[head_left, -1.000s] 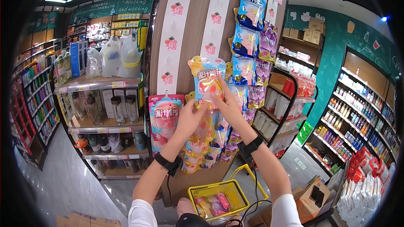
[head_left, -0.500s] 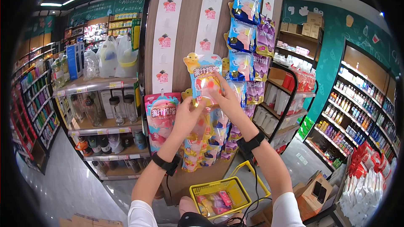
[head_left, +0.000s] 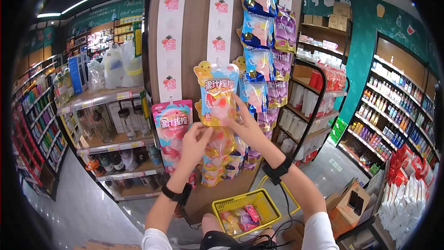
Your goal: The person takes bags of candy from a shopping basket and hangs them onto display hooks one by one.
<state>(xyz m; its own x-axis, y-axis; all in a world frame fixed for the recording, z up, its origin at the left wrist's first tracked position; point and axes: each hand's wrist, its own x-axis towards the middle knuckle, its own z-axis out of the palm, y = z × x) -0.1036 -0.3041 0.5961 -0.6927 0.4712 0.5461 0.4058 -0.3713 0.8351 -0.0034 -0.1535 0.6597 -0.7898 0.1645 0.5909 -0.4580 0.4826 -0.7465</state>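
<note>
A blue-and-yellow snack pouch (head_left: 217, 99) with a small yellow cartoon figure at its upper left is upright in front of the display panel. My right hand (head_left: 245, 127) has its fingers along the pouch's right edge and its thumb near the lower front. By the bottom left corner is my left hand (head_left: 196, 141), fingers loosely bent and a little apart, holding nothing visible. Behind and below the hands hangs a column of yellow pouches (head_left: 216, 162). Left of them is a pink pouch (head_left: 173, 122). Whether the held pouch is on a hook is hidden.
Blue pouches (head_left: 259, 30) and purple pouches (head_left: 285, 30) hang at the right of the panel (head_left: 194, 32). A yellow basket (head_left: 266, 199) with several packets stands below. Shelves of bottles (head_left: 125, 122) flank the left. Cardboard boxes (head_left: 349, 208) sit lower right.
The view has shifted slightly, the panel moving left in it. My left hand has come away from the pouch's front to below its lower left corner; my right hand has slid lower along its right side.
</note>
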